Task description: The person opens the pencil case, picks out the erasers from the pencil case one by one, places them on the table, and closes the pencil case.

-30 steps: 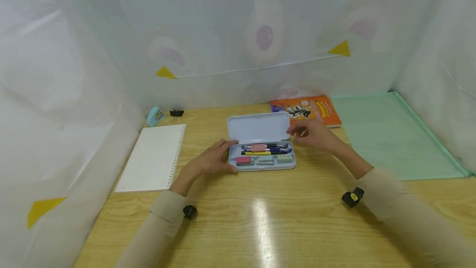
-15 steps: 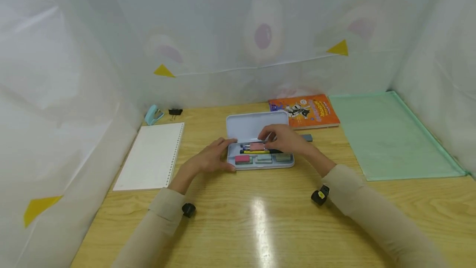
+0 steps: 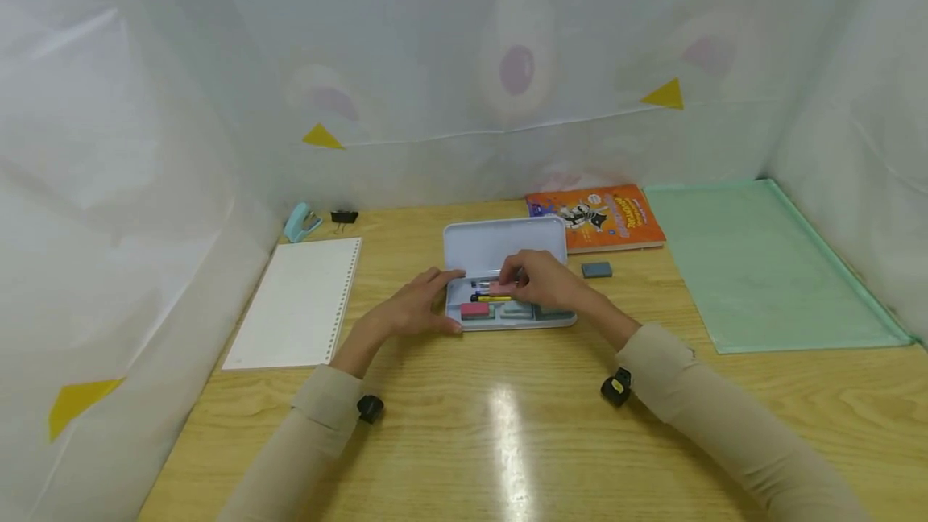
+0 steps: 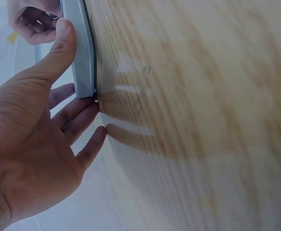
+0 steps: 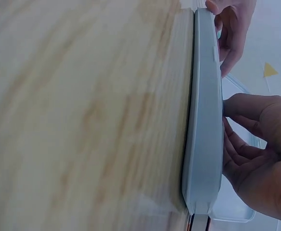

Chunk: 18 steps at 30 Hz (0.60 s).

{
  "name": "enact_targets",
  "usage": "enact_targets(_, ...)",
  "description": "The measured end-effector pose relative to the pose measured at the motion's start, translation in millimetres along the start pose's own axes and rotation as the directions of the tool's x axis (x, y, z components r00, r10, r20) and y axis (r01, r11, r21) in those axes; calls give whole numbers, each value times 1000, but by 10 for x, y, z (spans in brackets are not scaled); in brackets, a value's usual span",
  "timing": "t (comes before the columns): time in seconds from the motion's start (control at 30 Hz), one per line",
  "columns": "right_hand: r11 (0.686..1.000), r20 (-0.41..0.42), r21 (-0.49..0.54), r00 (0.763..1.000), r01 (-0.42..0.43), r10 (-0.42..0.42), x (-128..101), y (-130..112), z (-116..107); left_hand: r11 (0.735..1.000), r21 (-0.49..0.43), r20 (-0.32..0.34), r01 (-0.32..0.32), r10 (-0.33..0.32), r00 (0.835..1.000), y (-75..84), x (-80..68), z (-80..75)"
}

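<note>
A pale blue pencil case (image 3: pixel 507 264) is lying open at the centre of the head view, its lid (image 3: pixel 503 246) standing up behind the tray. In the tray, pens (image 3: pixel 484 293) are lying along the back row under a pink eraser (image 3: pixel 500 288), and the front row is holding a red eraser (image 3: pixel 474 310) with two greenish ones (image 3: pixel 516 311) beside it. The left hand (image 3: pixel 413 308) is resting with straight fingers against the case's left end, thumb on the rim. The right hand (image 3: pixel 544 280) is curling over the tray, fingertips pinching the pink eraser; the hand is covering the right half of the pens. A grey eraser (image 3: pixel 597 270) is lying just right of the case, near the orange book (image 3: pixel 598 217). In both wrist views the case is showing only edge-on, its contents hidden.
</note>
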State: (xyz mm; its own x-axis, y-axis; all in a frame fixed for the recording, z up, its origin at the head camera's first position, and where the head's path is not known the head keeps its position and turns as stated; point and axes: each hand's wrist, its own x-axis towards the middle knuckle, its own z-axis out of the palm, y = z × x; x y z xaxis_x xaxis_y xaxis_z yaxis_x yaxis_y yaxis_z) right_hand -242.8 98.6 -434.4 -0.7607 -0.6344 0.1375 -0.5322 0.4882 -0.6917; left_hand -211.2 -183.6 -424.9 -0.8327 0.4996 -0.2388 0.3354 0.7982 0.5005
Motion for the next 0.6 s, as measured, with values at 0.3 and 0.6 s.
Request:
enact_targets(0.3, 990, -68, 107, 993, -94, 101, -208, 162, -251, 1000, 8, 4, 4, -5, 1000, -18, 20, 21)
enact_targets(0.6, 980, -189, -9, 963, -197, 192, -600, 465, -750, 1000, 14, -5, 0, 0, 1000, -17, 0, 20)
